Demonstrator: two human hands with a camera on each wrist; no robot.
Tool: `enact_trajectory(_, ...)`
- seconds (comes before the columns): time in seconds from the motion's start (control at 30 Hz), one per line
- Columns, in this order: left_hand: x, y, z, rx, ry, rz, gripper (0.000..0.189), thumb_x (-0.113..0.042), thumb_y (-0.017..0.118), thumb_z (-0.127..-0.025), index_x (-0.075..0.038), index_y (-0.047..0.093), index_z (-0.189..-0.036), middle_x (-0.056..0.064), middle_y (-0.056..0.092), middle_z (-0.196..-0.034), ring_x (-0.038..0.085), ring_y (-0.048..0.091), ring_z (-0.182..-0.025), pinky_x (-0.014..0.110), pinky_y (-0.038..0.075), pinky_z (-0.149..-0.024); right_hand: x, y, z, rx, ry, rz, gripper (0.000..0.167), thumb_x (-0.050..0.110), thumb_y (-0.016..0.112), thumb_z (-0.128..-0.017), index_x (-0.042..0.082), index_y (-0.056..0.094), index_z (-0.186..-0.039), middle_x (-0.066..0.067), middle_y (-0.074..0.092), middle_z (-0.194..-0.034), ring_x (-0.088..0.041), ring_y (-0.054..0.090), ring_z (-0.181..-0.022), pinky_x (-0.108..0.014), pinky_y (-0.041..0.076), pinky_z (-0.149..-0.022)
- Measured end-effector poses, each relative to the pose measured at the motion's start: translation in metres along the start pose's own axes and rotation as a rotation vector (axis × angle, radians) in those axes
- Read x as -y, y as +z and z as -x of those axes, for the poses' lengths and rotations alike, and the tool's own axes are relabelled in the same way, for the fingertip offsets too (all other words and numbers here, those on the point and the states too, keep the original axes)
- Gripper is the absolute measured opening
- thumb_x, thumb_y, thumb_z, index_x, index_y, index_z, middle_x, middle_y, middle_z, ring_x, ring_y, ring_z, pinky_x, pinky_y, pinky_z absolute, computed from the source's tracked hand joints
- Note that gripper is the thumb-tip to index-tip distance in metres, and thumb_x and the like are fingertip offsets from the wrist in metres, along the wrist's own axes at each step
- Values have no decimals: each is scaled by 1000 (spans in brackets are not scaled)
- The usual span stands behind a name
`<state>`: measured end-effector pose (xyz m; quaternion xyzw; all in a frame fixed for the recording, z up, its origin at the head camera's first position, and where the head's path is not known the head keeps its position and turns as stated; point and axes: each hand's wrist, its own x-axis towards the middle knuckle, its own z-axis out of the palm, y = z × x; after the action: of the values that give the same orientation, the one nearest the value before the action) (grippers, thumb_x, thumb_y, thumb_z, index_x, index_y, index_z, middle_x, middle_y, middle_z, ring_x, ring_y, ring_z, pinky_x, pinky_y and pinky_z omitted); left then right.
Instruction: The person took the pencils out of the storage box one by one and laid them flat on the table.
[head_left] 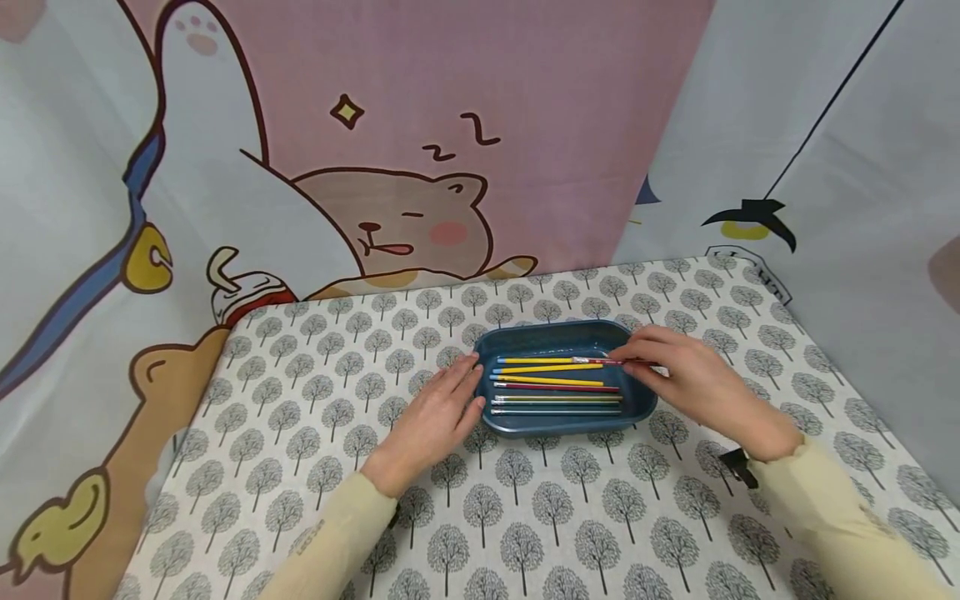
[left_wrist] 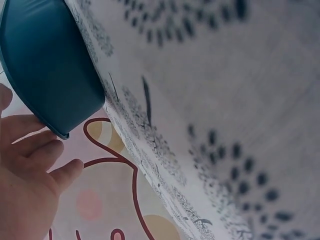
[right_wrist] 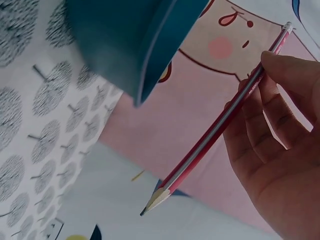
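Observation:
A dark blue oblong tray [head_left: 543, 427] stands on the table with several pencils [head_left: 555, 400] lying lengthwise inside, yellow, red and darker ones, their eraser ends to the left. Over the tray's right end my right hand [head_left: 682, 375] pinches a red pencil [right_wrist: 215, 130] with a silver stripe between thumb and fingers. Its sharpened tip points away from the tray and its eraser end lies over the tray. My left hand [head_left: 442, 404] rests at the tray's left end, fingers straight along the rim [left_wrist: 62, 135], holding nothing.
A white cloth with a grey tree print [head_left: 517, 533] covers the table. Behind it hangs a curtain [head_left: 420, 217] with cartoon animals, and pale fabric [head_left: 862, 208] hangs at the right. A dark strap [head_left: 738, 467] shows at my right wrist.

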<state>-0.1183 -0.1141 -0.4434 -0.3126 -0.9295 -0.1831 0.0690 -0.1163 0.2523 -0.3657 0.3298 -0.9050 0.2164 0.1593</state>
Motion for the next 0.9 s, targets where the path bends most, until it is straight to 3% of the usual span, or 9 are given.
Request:
enact_trajectory(0.3, 2, 0, -1, -16, 25, -9, 52, -29, 50, -110, 4, 49, -150, 15, 39, -163, 28, 36, -151, 45, 30, -123, -19, -12, 21, 10, 106, 25, 34, -6, 82, -83, 17, 79, -109, 9, 67, -101, -3, 54, -76, -22, 48, -59)
enact_trajectory(0.53, 1, -1, -1, -21, 32, -20, 51, -28, 51, -109, 4, 50, -149, 17, 40, -161, 33, 40, -148, 53, 34, -121, -35, -19, 35, -7, 135, 53, 36, -7, 82, -83, 17, 79, -110, 7, 69, -103, -2, 57, -77, -17, 48, -62)
enact_trajectory(0.9, -2, -2, 0, 20, -2, -11, 52, -28, 48, -110, 3, 46, -152, 16, 35, -164, 32, 37, -150, 57, 36, -119, -60, -19, 43, 18, 229, 61, 29, -2, 79, -87, 15, 79, -111, 2, 71, -103, -3, 56, -76, -24, 50, -60)
